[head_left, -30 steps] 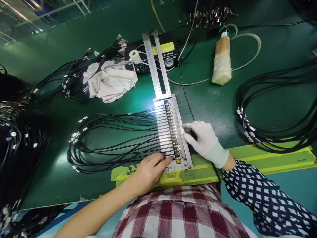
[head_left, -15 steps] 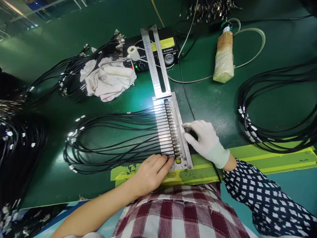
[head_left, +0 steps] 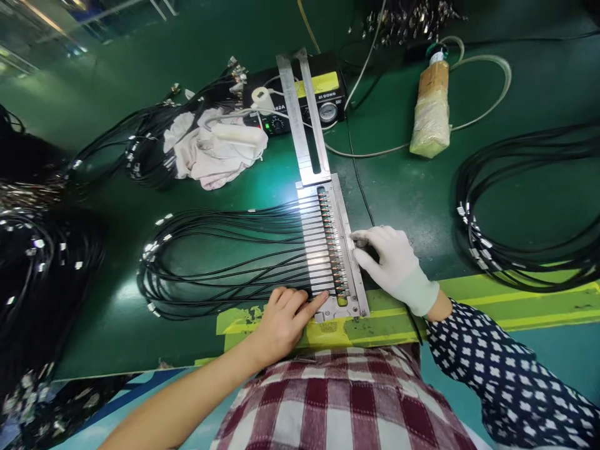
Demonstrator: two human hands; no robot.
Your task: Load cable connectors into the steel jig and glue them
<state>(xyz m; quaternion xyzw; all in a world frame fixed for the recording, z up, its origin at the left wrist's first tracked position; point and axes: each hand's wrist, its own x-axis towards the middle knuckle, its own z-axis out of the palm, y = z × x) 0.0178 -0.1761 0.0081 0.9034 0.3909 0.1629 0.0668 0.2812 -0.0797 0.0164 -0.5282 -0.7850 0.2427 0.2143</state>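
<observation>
A metal fixture [head_left: 345, 250] lies on the green table with a row of small connectors [head_left: 334, 250] in its slot. Black cables [head_left: 210, 219] run left from the connectors and loop back. My bare left hand [head_left: 287, 319] rests at the fixture's lower left, index finger stretched over the lowest cables, the other fingers curled near them. My right hand [head_left: 391, 262], in a white glove with darkened fingertips, touches the fixture's right edge with thumb and index finger bent towards each other. Whether its fingertips hold anything is hidden.
Behind the fixture, a slotted metal bracket [head_left: 304, 119] leans over a black control box [head_left: 328, 94]. A white cloth [head_left: 210, 150] lies left of it. A wrapped bottle [head_left: 431, 112] stands at the back right. Coiled cables [head_left: 473, 237] lie at right, more bundles [head_left: 51, 250] at left.
My left hand has drawn slightly left, and its index finger now stretches out away from the curled fingers. The view has shifted a little. My right hand stays at the fixture's edge.
</observation>
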